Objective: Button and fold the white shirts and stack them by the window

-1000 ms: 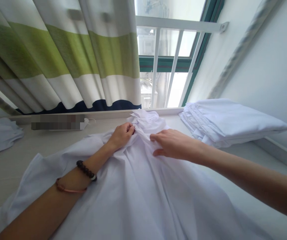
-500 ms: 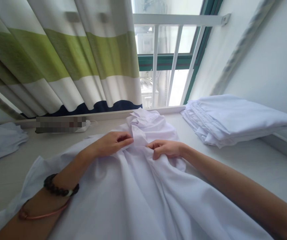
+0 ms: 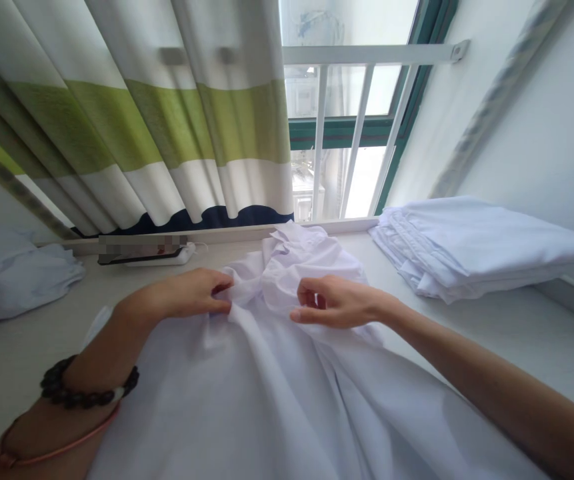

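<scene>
Head view: near the platform's [image 3: 17, 353] far edge, the left hand [image 3: 187, 295] pinches a white shirt [image 3: 267, 393]; the right hand [image 3: 334, 301], thumb parted, hovers over it.

The shirt [image 3: 277, 393] spreads over the near middle of the surface [image 3: 501, 333], between crumpled cloth [image 3: 21, 280] at left and folded garments [image 3: 487, 247] at right; behind, the curtain [image 3: 167, 127] hangs left, railing [image 3: 407, 55] right.

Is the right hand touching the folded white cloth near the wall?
Apart. The head view shows a strip of pale surface between the right hand and the folded white cloth.
</scene>
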The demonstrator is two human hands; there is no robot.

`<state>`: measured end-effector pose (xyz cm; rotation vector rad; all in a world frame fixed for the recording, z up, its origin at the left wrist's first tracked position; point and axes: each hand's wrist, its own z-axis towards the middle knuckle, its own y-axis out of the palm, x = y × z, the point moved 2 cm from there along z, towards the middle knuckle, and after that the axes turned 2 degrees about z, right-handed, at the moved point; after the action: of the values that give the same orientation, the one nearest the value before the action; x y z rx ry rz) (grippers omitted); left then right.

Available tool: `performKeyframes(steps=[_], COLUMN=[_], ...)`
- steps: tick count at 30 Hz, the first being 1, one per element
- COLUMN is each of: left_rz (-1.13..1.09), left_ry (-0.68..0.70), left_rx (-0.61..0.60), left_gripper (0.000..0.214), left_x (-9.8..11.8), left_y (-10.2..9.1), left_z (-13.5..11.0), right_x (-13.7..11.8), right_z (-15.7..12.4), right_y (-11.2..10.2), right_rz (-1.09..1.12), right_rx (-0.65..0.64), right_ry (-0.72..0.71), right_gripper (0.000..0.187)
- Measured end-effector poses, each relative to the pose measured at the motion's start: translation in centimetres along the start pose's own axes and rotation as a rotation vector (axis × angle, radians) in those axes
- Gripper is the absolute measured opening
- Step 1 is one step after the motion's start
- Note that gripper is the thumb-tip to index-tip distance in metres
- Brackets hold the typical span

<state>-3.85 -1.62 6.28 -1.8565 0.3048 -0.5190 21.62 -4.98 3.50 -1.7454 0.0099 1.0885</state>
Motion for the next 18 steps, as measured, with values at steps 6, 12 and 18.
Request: performKeyframes(steps=[6, 12, 18], left_rz=[0.064, 0.176, 0.199], left_ry=[0.056, -0.148, -0.183], left_rx=[-0.083, 0.183, 0.061], left_gripper=[0.031, 0.031, 0.034], left_x=[3.4, 3.8, 4.3], left_y=[3.9, 4.3, 1.5], left_z=[3.0, 9.5, 12.8], right_x=[0.5, 5.6, 7.6], right_z=[1.7, 5.6, 7.0], right_y=[4.1, 0.5, -2.1], right_rz=[-0.367, -0.51, -0.476], right_rx=[0.12, 0.251, 0.284], right_ry=[-0.078, 0.118, 0.22], right_gripper=[0.026, 0.027, 0.026])
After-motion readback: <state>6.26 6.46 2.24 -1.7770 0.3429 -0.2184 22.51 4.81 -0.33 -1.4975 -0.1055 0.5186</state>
